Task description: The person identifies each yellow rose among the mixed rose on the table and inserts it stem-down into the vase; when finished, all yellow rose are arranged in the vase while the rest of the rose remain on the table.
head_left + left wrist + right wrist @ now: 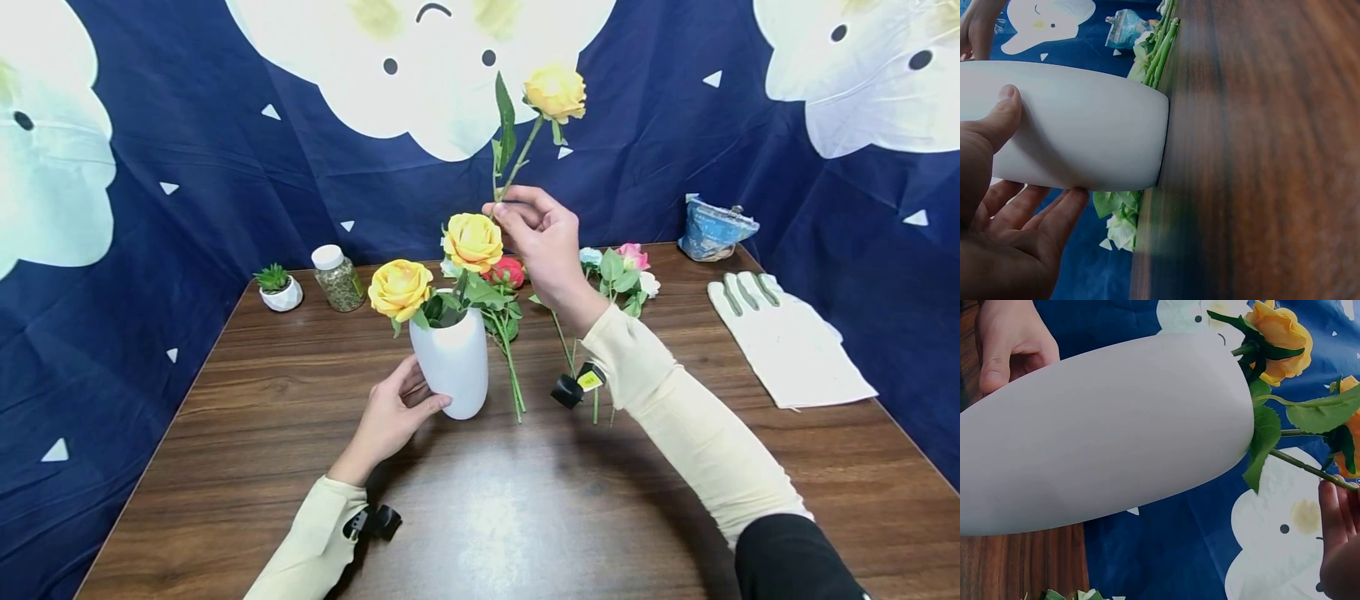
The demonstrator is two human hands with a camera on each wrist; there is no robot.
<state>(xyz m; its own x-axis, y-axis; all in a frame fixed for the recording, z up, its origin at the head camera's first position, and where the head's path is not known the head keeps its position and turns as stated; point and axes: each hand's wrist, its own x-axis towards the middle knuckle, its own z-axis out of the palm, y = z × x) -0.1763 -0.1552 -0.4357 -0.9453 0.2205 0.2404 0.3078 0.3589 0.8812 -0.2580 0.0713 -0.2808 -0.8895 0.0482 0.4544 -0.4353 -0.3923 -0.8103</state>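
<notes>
A white vase (459, 367) stands on the table, with a yellow rose (400, 290) leaning out to the left and another yellow rose (472, 242) upright at its back. My left hand (390, 417) holds the vase low on its left side, thumb in front and fingers behind. Above the vase, my right hand (543, 237) pinches the stem of a third yellow rose (555, 92), whose bloom points up. In the right wrist view, that stem (1304, 465) runs from the fingers to the vase mouth; its lower end is hidden.
Behind the vase lies a red rose (506, 272) with green stems. Pink, white and pale blue flowers (622, 271) lie behind my right forearm. A potted succulent (279, 288) and a jar (339, 279) stand back left. At right are white gloves (787, 346) and a blue bag (716, 229).
</notes>
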